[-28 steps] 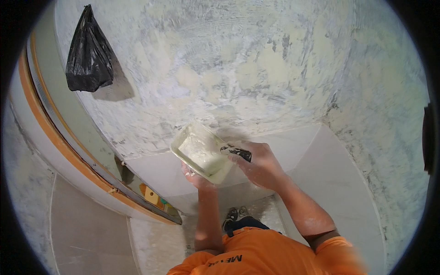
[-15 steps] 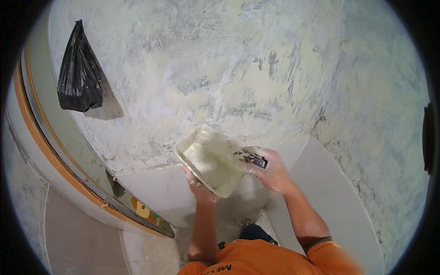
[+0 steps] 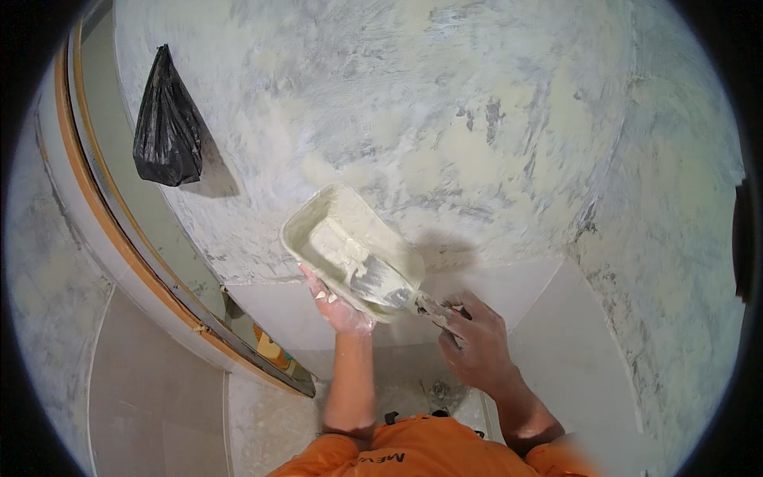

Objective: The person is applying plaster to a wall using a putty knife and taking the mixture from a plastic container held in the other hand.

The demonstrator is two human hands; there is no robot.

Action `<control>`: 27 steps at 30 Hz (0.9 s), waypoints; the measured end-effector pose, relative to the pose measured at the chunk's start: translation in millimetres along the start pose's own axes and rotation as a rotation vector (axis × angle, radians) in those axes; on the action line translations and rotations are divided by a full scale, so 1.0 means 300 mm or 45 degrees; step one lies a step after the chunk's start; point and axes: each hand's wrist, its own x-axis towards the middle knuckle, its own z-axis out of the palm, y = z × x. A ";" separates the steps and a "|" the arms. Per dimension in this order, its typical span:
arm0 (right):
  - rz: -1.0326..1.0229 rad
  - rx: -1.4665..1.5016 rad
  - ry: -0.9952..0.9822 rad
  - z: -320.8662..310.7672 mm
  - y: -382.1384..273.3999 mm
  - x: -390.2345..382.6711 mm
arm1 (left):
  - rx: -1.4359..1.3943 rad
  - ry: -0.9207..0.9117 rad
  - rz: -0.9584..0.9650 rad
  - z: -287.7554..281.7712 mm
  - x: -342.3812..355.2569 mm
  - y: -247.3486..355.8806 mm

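Observation:
My left hand grips a pale rectangular tray from below, fingers along its near left side. Creamy wall filler coats the inside of this tray. A putty knife has its broad metal blade inside the tray, over the near right end, with filler smeared on it. Its handle is in the closed fingers of my right hand, just outside the tray's rim. White residue marks both hands.
A patchy skim-coated wall rises ahead, above smooth grey panels. A knotted black plastic bag hangs at upper left. Left of it runs an orange-edged frame, with yellow items near its lower end.
The tray has turned so its inside shows more openly. My right hand has moved lower, and the knife blade now lies plainly inside the tray. The whole view has shifted slightly.

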 end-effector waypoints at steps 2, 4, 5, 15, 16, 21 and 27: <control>0.090 0.032 -0.064 -0.142 0.026 -0.018 | -0.023 -0.013 -0.029 0.108 -0.043 -0.040; 0.090 0.022 -0.085 -0.246 0.060 -0.047 | -0.045 -0.027 -0.054 0.213 -0.089 -0.083; 0.095 0.007 -0.108 -0.295 0.074 -0.057 | -0.032 -0.018 -0.030 0.263 -0.111 -0.103; 0.258 0.068 -0.151 -0.690 0.173 -0.139 | -0.127 0.270 -0.042 0.575 -0.224 -0.208; 0.223 0.053 -0.134 -0.710 0.206 -0.154 | -0.134 0.275 -0.032 0.596 -0.230 -0.211; 0.292 0.161 0.021 -0.755 0.332 -0.216 | -0.130 0.266 -0.024 0.577 -0.282 -0.245; 1.149 1.309 -0.176 -0.786 0.356 -0.203 | 0.016 0.007 0.003 0.360 -0.317 -0.328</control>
